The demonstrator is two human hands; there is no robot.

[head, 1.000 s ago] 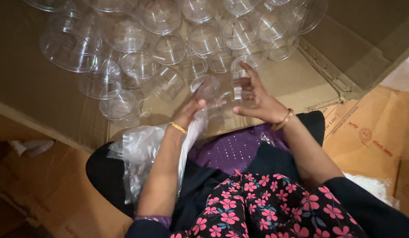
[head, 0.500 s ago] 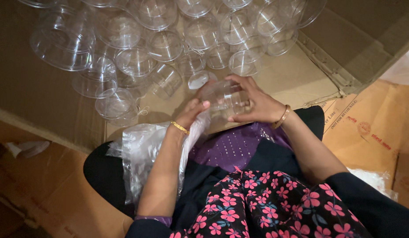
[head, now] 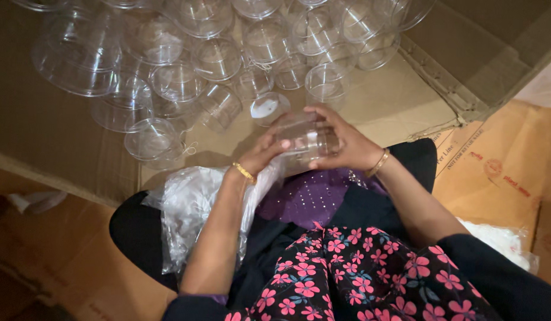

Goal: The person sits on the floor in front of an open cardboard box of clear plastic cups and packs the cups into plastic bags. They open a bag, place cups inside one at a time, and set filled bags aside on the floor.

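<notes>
A clear plastic cup point(head: 305, 139) lies on its side between both my hands, just above my lap. My right hand point(head: 341, 142) wraps around it from the right, fingers curled over its top. My left hand point(head: 263, 151) grips it from the left, and a crumpled clear plastic bag point(head: 195, 205) hangs from under that hand over my left knee. Each wrist wears a gold bangle. Several more clear plastic cups point(head: 216, 59) lie scattered and stacked on the flattened cardboard point(head: 61, 154) in front of me.
A single cup point(head: 326, 83) and a round clear lid point(head: 269, 107) lie closest to my hands. A printed brown carton flap point(head: 495, 160) lies at the right, with another plastic bag point(head: 501, 238) beside my right elbow. Brown floor shows at the lower left.
My hands have come down and closer to my lap with the cup. The right hand, earlier raised with spread fingers, has closed around the cup.
</notes>
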